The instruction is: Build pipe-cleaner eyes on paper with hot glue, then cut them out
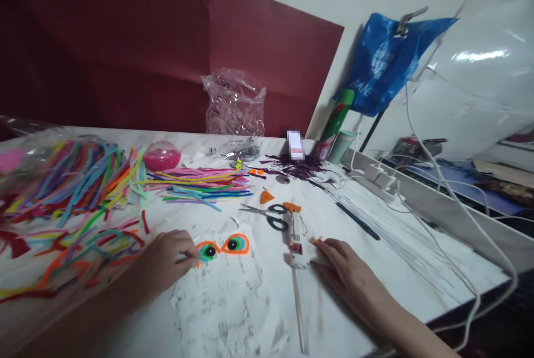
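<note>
A pair of eyes [236, 243] shaped from orange, green and blue pipe cleaners, with black centres, lies over a printed paper sheet [221, 308]. My left hand [175, 255] is closed, its fingertips pinching the left edge of the eyes. My right hand [340, 260] is closed in a pinch on a small orange piece [317, 240], mostly covered by the fingers. Just left of that hand a white and orange glue gun [297, 230] lies on the table, a clear glue stick [299, 313] sticking out towards me. Black-handled scissors [273, 217] rest beyond the paper, near an orange folded piece [266, 197].
Loose pipe cleaners [83, 180] in many colours cover the left side. A pink domed container [162, 156], a phone [296, 144] and dark purple strips [302, 168] stand or lie at the back. White cables [442, 180] run down the right edge, beside thin white rods [400, 247].
</note>
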The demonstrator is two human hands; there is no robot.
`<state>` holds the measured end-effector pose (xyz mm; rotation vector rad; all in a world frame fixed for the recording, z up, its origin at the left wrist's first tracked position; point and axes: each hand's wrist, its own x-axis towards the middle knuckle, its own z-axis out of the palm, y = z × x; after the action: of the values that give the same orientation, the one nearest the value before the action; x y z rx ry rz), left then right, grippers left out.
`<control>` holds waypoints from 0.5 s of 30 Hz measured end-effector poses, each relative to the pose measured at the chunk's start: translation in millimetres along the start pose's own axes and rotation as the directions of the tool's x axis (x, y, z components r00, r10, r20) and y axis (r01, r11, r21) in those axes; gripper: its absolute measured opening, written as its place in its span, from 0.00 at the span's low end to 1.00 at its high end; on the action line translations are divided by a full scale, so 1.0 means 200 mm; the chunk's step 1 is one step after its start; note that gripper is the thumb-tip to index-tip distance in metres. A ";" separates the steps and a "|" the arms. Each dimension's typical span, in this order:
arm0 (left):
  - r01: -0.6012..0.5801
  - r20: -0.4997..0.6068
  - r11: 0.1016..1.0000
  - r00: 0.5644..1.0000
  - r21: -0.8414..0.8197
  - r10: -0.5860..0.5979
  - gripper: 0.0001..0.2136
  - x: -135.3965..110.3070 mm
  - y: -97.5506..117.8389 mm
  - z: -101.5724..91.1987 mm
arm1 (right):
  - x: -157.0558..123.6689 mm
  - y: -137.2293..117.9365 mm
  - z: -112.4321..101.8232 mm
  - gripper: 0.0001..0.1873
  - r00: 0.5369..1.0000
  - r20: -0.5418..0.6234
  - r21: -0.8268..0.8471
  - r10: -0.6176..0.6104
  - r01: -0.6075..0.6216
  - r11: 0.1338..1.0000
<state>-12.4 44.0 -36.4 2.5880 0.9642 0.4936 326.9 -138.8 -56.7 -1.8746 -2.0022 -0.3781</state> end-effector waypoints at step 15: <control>0.066 -0.037 0.996 0.997 -0.067 -0.068 0.06 -0.03 0.04 0.00 | 0.23 0.56 0.10 0.15 0.987 -0.124 -0.070 -0.106 0.097 0.993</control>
<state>-11.2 34.6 -34.0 2.4875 1.0264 0.5504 434.4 -81.1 -60.3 -1.7418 -2.0261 -0.5815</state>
